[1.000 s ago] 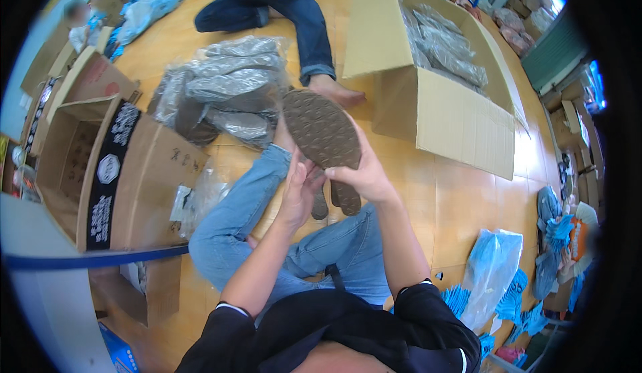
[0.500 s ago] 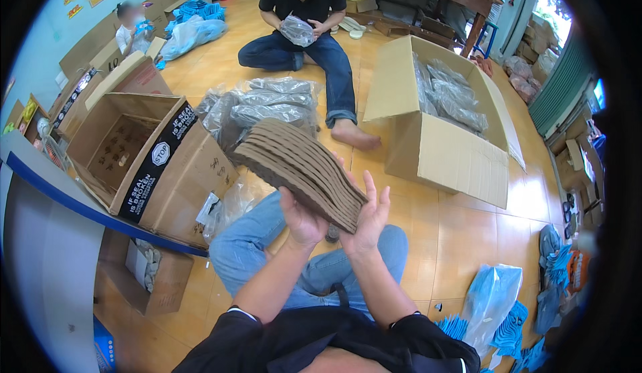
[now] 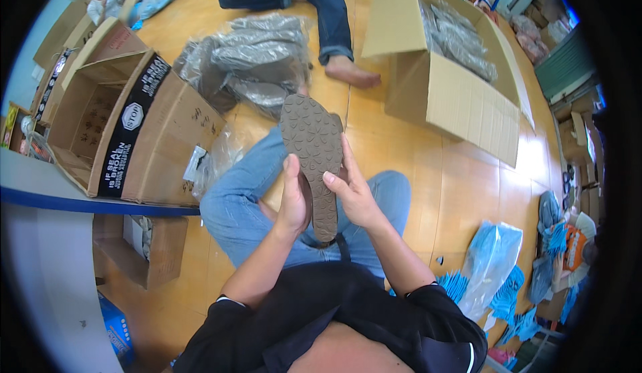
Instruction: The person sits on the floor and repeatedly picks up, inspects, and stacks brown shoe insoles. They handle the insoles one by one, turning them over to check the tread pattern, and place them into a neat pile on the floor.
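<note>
A brown-grey shoe sole [image 3: 313,147], its bumpy patterned face turned up to me, stands toe-away above my lap. My left hand [image 3: 295,196] presses along its left edge, thumb pointing up. My right hand [image 3: 352,187] wraps the right edge, with the thumb lying across the patterned face. Whatever lies beneath this top sole is hidden. Just beyond it is a pile of clear plastic bags [image 3: 257,59] packed with similar grey-brown soles.
An open carton [image 3: 167,129] with black tape stands at left by a blue-edged table [image 3: 93,202]. Another open carton [image 3: 461,109] at right holds bagged soles. A person's bare foot [image 3: 352,72] rests between. Blue pieces and a clear bag [image 3: 493,259] lie at lower right.
The stack of soles, earlier seen edge-on and fanned, is now turned so one patterned face shows. My right thumb has come over onto it. The view has tipped downward.
</note>
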The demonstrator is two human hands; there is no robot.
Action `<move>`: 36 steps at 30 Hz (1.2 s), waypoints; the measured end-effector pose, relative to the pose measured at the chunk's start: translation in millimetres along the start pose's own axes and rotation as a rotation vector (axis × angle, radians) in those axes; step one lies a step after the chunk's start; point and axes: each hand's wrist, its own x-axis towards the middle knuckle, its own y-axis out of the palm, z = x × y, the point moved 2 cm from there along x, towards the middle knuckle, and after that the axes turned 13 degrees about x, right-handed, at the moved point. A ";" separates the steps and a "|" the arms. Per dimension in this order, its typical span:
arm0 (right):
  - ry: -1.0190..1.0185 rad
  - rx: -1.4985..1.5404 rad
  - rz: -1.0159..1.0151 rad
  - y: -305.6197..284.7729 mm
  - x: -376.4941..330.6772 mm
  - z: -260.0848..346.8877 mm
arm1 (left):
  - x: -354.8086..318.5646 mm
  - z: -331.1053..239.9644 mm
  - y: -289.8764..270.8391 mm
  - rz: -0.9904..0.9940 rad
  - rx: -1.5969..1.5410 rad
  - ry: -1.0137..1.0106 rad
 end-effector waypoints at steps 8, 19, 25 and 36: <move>0.046 -0.090 0.046 -2.7 -31.9 -29.0 | -39.9 32.4 -25.7 -0.156 0.156 0.052; 0.001 -0.065 0.023 -2.6 -15.9 -8.8 | -23.1 10.1 -23.3 0.054 0.094 0.167; -0.019 -0.044 -0.051 4.7 -11.2 -0.8 | -19.4 5.8 -18.7 -0.039 0.289 0.220; -0.156 -0.254 -0.352 -20.2 -16.2 19.1 | -20.0 9.4 -17.2 -0.017 0.182 0.089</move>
